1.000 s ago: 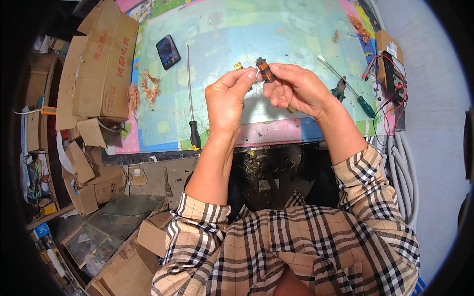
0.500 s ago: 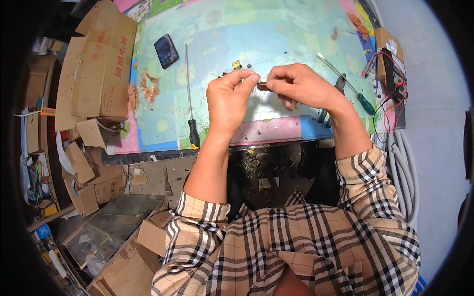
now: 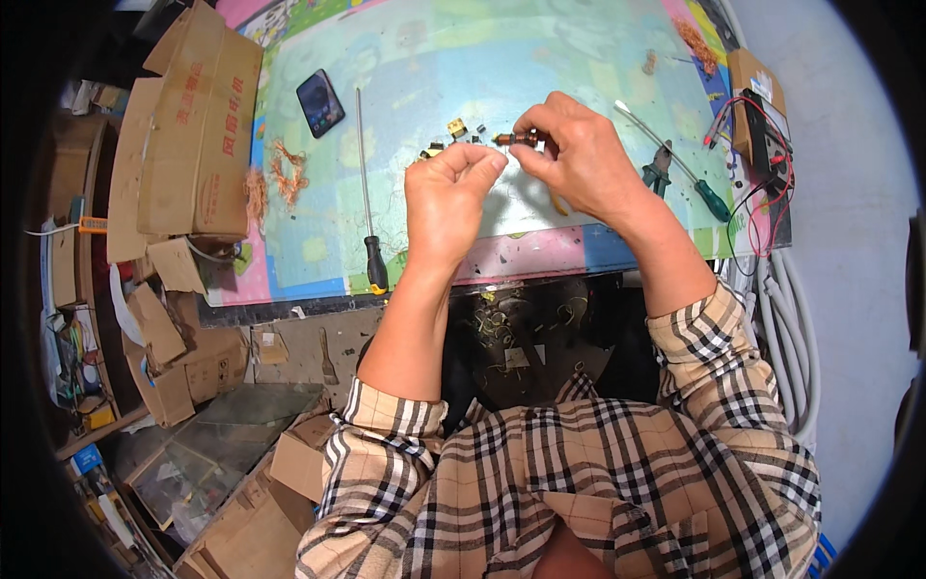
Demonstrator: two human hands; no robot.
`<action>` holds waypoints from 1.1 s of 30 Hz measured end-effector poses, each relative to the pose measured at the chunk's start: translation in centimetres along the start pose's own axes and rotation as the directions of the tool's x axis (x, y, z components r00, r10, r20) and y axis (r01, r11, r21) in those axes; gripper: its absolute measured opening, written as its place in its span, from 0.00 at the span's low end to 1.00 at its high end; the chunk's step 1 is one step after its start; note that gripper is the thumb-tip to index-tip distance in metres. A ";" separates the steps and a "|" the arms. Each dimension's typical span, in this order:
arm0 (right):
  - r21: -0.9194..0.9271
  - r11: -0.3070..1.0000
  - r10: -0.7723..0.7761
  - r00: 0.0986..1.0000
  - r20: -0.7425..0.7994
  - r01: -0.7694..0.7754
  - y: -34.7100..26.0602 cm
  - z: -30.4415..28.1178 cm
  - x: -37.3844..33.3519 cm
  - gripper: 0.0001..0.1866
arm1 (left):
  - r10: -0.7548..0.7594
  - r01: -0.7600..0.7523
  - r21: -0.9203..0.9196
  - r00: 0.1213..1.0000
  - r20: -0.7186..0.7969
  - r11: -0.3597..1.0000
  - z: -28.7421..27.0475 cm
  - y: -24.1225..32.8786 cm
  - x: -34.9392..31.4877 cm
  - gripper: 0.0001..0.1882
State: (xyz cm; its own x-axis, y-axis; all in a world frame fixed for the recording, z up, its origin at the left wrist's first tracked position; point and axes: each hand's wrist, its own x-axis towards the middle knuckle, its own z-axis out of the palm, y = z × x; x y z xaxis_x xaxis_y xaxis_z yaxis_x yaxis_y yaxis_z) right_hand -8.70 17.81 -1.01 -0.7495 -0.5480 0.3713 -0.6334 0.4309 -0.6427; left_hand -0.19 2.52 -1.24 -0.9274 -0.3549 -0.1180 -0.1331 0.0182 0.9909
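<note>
Since half a second ago the hands have drawn slightly apart: the small brown rotor [image 3: 516, 139] now shows clear of the left hand, pinched at the fingertips of the right hand [image 3: 579, 159], which has lifted toward 12 o'clock. The left hand [image 3: 446, 193] sits at 8 o'clock from the rotor, curled into a loose fist with thumb and forefinger pressed together near the rotor's end; whether they grip a wire is too fine to tell.

The rotor hangs above the green mat [image 3: 540, 58], just at 3 o'clock of a scatter of small yellow and black parts [image 3: 451, 135]. A long screwdriver [image 3: 367, 193] lies at 9 o'clock of the left hand, its black handle toward the person. A phone [image 3: 319, 101] rests at 11 o'clock of that. Pliers [image 3: 657, 170] and a green-handled screwdriver [image 3: 687, 174] lie at 3 o'clock of the right hand, a meter [image 3: 767, 135] with red and black leads farther out. Copper wire scraps [image 3: 285, 174] and cardboard boxes [image 3: 183, 135] lie at 9 o'clock.
</note>
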 end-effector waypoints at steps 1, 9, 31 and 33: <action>0.011 1.000 0.003 0.999 -0.033 -0.003 0.0 0.0 0.0 0.10 | 0.008 -0.007 -0.030 1.000 0.009 1.000 0.0 -0.2 0.0 0.05; 0.251 0.863 0.147 0.694 0.705 -0.438 -0.2 -2.6 0.6 0.13 | -0.148 0.144 -0.153 0.989 -0.018 0.978 -0.6 -0.2 0.2 0.06; 0.446 0.691 0.320 0.794 0.517 -0.569 2.2 -4.6 0.4 0.16 | -0.134 0.130 -0.032 0.976 -0.172 0.991 -6.8 0.6 1.7 0.25; 0.414 0.711 0.322 0.787 0.527 -0.569 2.1 -4.5 0.5 0.16 | -0.080 0.055 -0.106 0.965 -0.251 0.993 -7.3 0.1 2.1 0.26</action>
State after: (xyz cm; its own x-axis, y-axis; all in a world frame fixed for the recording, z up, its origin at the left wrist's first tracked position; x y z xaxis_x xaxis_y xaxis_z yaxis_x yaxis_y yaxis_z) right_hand -11.24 21.65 0.81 -0.6924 -0.6699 -0.2681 0.0555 0.3210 -0.9455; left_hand 0.39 -5.09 -0.97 -0.7964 -0.5782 -0.1772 -0.1459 -0.1007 0.9842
